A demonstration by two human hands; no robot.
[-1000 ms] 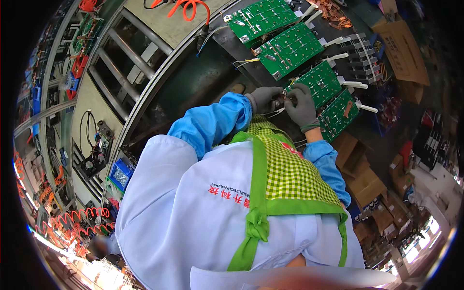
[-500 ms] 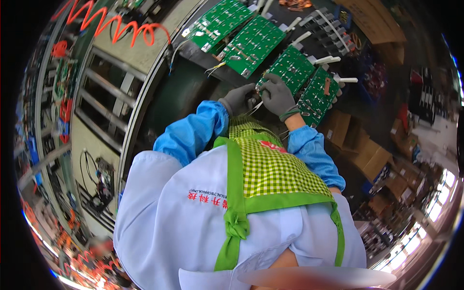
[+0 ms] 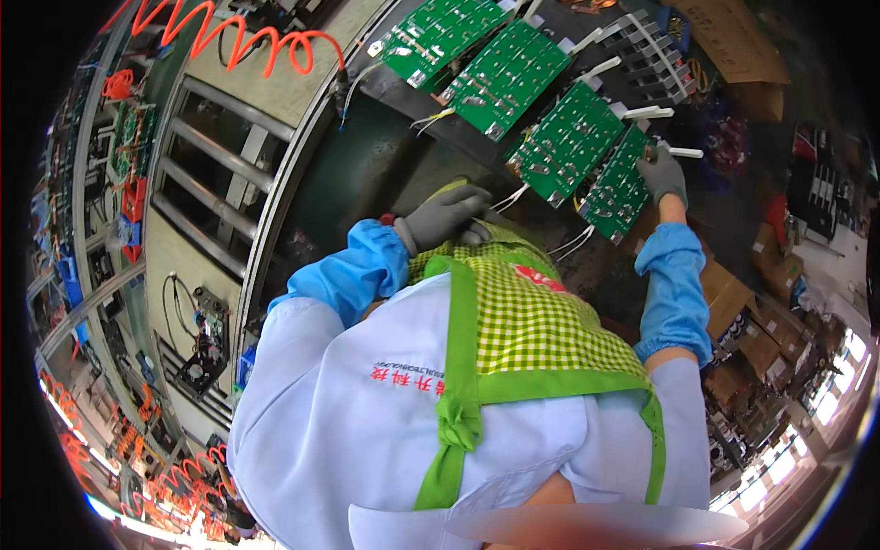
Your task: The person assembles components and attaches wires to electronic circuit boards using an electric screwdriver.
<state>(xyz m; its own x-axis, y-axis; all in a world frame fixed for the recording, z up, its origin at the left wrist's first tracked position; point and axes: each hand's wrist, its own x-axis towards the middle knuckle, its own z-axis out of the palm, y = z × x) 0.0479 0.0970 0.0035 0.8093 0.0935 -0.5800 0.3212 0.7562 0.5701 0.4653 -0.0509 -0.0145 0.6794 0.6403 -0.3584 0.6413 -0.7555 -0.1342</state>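
Observation:
Several green circuit boards lie in a slanting row on the dark bench, with white leads at their near ends. My right hand, in a grey glove, is at the far right edge of the rightmost circuit board. Its fingers are closed about a small copper-coloured strip, mostly hidden by the glove. My left hand, also gloved, hovers just before the checked apron, fingers loosely bent and apart, with nothing visible in them. To its right, white leads run from the neighbouring circuit board.
Grey finned metal parts lie behind the boards, near white sticks that jut out. On the left are a metal roller frame and a coiled orange air hose. Cardboard boxes stand on the right.
My right hand has moved right, from the middle board's near edge to the rightmost board's far edge. The left hand has drawn back from the boards toward the apron.

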